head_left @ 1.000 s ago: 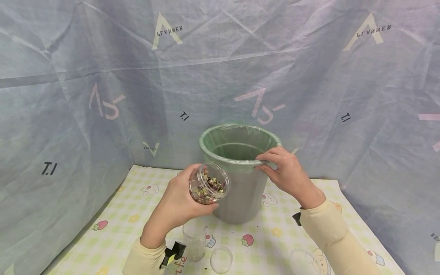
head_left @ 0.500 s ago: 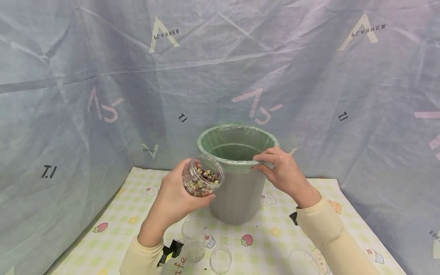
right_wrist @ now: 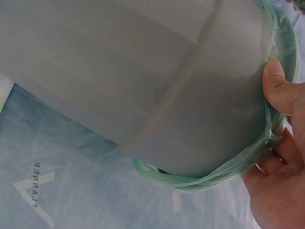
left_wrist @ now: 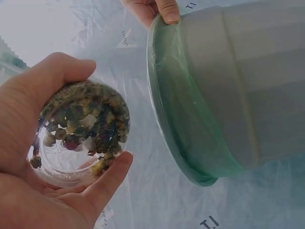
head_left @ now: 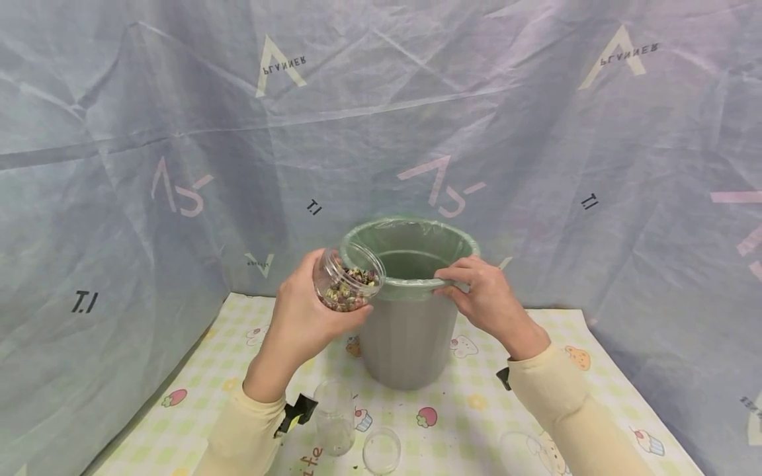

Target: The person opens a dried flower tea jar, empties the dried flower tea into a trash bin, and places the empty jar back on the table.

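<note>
My left hand grips a clear plastic jar, fingers and thumb wrapped round its side. Dried flower buds and petals, yellow, dark and reddish, partly fill it. The jar is tilted, its uncovered mouth towards the grey trash can and overlapping the left of its rim in the head view. A thin green trash bag lines the can and folds over the rim. On the near right, my right hand pinches the rim and bag, thumb outside and fingers inside.
On the checked tablecloth in front of the can lie a clear plastic container and a round clear lid. Dark crumbs are scattered near them. A grey-blue printed curtain hangs close behind the can and along both sides.
My left hand has raised the jar and carried it slightly left, up to the level of the can's rim. The right hand keeps its pinch on the rim.
</note>
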`<state>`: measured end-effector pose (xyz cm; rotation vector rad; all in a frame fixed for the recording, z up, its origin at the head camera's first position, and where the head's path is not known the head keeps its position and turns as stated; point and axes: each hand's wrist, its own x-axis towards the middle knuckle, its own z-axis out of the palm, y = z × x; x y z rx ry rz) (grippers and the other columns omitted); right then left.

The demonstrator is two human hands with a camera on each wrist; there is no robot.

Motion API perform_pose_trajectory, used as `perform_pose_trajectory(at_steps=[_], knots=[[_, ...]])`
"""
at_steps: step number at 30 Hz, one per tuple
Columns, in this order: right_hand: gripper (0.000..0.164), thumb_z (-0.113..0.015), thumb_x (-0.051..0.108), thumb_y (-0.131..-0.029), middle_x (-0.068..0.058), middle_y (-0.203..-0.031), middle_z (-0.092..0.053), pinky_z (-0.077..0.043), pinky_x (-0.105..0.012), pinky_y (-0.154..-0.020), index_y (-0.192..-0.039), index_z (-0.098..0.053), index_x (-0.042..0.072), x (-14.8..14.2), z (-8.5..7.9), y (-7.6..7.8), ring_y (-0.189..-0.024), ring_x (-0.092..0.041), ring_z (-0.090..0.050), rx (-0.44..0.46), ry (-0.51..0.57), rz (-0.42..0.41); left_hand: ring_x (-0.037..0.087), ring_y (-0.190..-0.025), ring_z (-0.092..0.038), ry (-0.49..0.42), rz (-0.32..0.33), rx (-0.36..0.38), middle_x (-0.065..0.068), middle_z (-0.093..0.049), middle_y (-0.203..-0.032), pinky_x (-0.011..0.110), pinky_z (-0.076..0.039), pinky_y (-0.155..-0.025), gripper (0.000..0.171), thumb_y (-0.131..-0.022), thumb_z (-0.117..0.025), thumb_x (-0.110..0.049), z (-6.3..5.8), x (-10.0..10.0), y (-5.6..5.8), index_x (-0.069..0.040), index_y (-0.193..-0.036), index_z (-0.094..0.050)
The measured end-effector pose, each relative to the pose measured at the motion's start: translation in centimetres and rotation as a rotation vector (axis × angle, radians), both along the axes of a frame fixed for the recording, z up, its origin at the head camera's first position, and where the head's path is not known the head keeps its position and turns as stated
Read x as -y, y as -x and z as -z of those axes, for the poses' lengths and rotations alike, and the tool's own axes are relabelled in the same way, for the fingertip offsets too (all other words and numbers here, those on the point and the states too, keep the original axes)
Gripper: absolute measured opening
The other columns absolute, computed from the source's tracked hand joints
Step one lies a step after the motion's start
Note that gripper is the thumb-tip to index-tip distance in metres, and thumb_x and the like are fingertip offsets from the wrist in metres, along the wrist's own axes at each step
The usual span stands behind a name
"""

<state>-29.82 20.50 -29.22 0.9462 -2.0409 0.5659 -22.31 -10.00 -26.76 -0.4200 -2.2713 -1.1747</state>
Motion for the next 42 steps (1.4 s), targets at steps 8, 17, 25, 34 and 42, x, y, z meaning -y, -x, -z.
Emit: perform_pose_trajectory(at_steps=[8, 17, 25, 34, 42], knots=[[0.029, -0.091, 0.007, -0.074, 0.0, -0.09, -0.074, -0.054, -0.035, -0.069, -0.101, -0.082, 0.008, 0.0, 0.0, 0.0, -0.085, -0.019, -0.066, -0.003, 0.004, 0.004, 0.023, -0.116, -0.062, 0.021, -0.022, -0.004, 0.0, -0.063, -0.126, 0.049, -0.054, -0.094, 0.096, -0.065, -0.097, -0.037, -2.0, -0.6, 0.9, -0.016, -0.145, -0.049], [0.032, -0.092, 0.006, -0.073, -0.001, -0.092, -0.075, -0.056, -0.036, -0.072, -0.103, -0.082, 0.009, 0.0, 0.0, -0.1, -0.089, -0.021, -0.068, -0.006, -0.012, 0.026, 0.026, -0.122, -0.063, 0.03, -0.02, -0.038, 0.007, -0.06, -0.133, 0.047, -0.054, -0.099, 0.097, -0.066, -0.096, -0.033, -4.4, -1.0, 1.6, -0.01, -0.147, -0.046], [0.031, -0.091, 0.005, -0.074, -0.001, -0.092, -0.074, -0.057, -0.036, -0.071, -0.104, -0.082, 0.009, 0.1, 0.0, -0.2, -0.088, -0.021, -0.068, -0.002, -0.019, 0.041, 0.031, -0.118, -0.058, 0.069, -0.081, -0.104, 0.008, -0.06, -0.13, 0.05, -0.048, -0.101, 0.097, -0.064, -0.096, -0.035, -6.5, -1.3, 2.5, -0.008, -0.145, -0.049], [0.033, -0.091, 0.006, -0.074, -0.002, -0.095, -0.075, -0.058, -0.038, -0.076, -0.105, -0.082, 0.009, 0.1, 0.1, -0.3, -0.092, -0.023, -0.069, 0.018, -0.028, 0.06, 0.029, -0.121, -0.056, 0.125, -0.1, -0.108, 0.007, -0.058, -0.135, 0.051, -0.047, -0.101, 0.102, -0.064, -0.096, -0.035, -8.3, -1.7, 3.3, -0.01, -0.15, -0.047], [0.032, -0.091, 0.008, -0.074, -0.002, -0.094, -0.075, -0.058, -0.038, -0.076, -0.105, -0.082, 0.009, 0.1, 0.1, -0.4, -0.091, -0.022, -0.069, 0.026, -0.023, 0.061, 0.029, -0.117, -0.057, 0.158, -0.099, -0.144, 0.007, -0.058, -0.127, 0.046, -0.05, -0.098, 0.088, -0.061, -0.095, -0.026, -9.6, -2.1, 4.6, -0.008, -0.137, -0.052]])
